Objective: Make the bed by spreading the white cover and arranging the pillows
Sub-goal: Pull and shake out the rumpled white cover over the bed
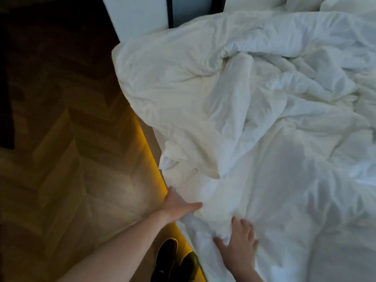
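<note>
The white cover lies crumpled across the bed, bunched into thick folds, with its long axis running from the near edge of the bed, close to the hands, up toward the far end where a pillow shows at the top corner. One rounded corner of the cover hangs over the side of the bed toward the wooden floor, and a twisted ridge of fabric runs down its middle toward the hands. The left hand sits at the bed's side edge, fingers tucked into the edge of the cover and the thumb laid on top, pinching the fabric. The right hand rests flat on the cover nearer the bed's corner, fingers spread and pressing down, gripping nothing. Beside the bed, two dark shoes stand on the floor next to a yellow glow along the bed's base.
</note>
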A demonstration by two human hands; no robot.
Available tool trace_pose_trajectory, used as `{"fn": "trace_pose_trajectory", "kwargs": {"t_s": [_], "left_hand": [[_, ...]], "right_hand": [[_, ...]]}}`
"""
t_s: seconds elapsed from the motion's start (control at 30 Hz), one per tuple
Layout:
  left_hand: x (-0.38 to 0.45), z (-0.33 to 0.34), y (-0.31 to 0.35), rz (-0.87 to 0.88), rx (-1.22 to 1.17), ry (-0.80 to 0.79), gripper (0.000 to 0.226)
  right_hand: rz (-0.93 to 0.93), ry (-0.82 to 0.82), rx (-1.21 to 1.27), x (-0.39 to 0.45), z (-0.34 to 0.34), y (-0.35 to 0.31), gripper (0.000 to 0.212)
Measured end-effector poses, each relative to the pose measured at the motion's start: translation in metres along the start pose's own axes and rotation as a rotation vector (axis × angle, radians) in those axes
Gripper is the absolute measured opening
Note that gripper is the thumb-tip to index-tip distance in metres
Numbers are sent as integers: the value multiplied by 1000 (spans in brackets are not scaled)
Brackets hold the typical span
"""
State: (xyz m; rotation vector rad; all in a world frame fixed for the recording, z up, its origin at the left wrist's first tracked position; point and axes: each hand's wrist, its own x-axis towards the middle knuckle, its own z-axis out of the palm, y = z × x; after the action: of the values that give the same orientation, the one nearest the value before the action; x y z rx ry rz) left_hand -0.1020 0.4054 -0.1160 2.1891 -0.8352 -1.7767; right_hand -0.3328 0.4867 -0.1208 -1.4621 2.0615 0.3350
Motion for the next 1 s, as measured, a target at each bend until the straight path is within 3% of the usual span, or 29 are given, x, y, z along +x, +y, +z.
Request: {"fn": "trace_pose_trajectory", "kwargs": {"t_s": [0.1, 0.13, 0.2, 0.23, 0.33, 0.47, 0.6, 0.77, 1.0], "left_hand": [[0, 25, -14, 25, -43, -44, 130], [0, 32, -17, 57, 5, -17, 106], [-2, 38, -21, 176, 186, 71, 37], [-5, 39, -24, 228, 272, 115, 21], [-28, 42, -21, 358, 425, 150, 27], [-87, 60, -11, 576, 824, 107, 36], [-143, 89, -6, 567, 1123, -28, 23], [-213, 133, -11, 525, 1161, -181, 27], [-287, 200, -34, 452, 1201, -269, 32]], "right_hand": [[-96, 160, -4, 10, 12, -1, 46], [-118, 188, -20, 13, 9, -1, 33], [-181, 188, 3, 9, -3, 4, 20], [-190, 163, 69, 2, -11, 8, 17], [-145, 99, 228, -32, -38, 26, 18], [-125, 97, 207, -81, -61, 67, 20], [-173, 43, 220, -127, -78, 110, 21], [-271, -14, 149, -178, -111, 174, 25], [-501, -22, 127, -247, -129, 216, 32]]}}
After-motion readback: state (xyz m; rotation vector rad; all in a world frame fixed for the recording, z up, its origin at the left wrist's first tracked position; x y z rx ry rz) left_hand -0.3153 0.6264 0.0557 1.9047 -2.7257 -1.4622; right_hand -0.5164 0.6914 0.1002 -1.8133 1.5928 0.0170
